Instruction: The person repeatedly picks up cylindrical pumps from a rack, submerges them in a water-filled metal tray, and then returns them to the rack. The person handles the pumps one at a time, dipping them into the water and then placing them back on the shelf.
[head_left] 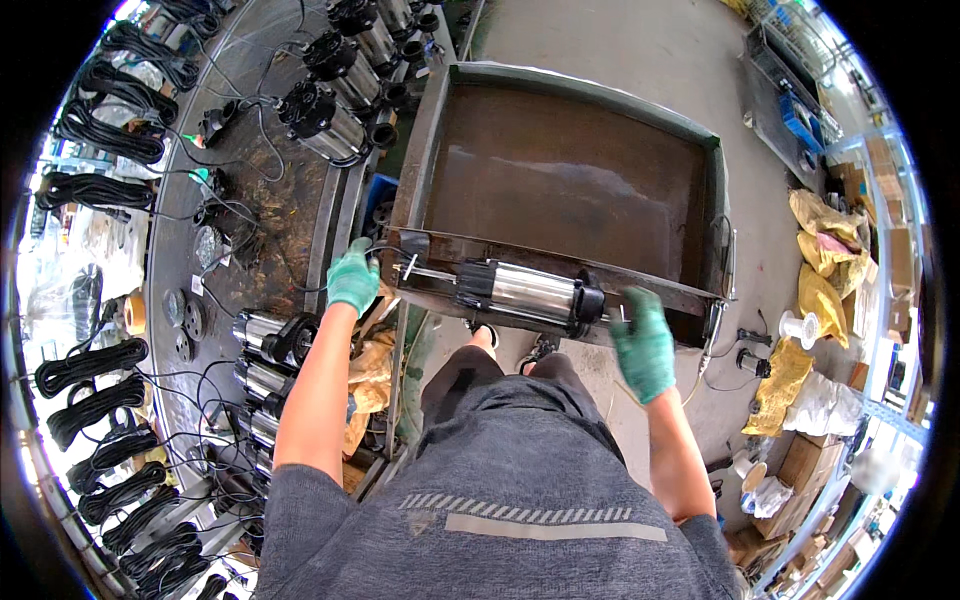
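Observation:
A silver and black cylindrical pump (530, 292) lies on its side along the near ledge of a metal tank (575, 85). A thin metal rod with a small cross handle (412, 268) sticks out at its left end. My left hand (353, 280), in a green glove, is left of that handle, its fingers curled at a black cable (388, 248) that shows on both sides of it. My right hand (645, 343), also green-gloved and slightly blurred, hovers by the pump's right end with fingers stretched out. It appears to hold nothing.
On the left, a workbench (265, 210) carries several upright pumps (325, 122), more lying pumps (268, 335) and bundled black cables (95, 200). Brownish water fills the tank. To the right are yellow sacks (785, 380), a white spool (798, 328) and shelves with boxes (900, 260).

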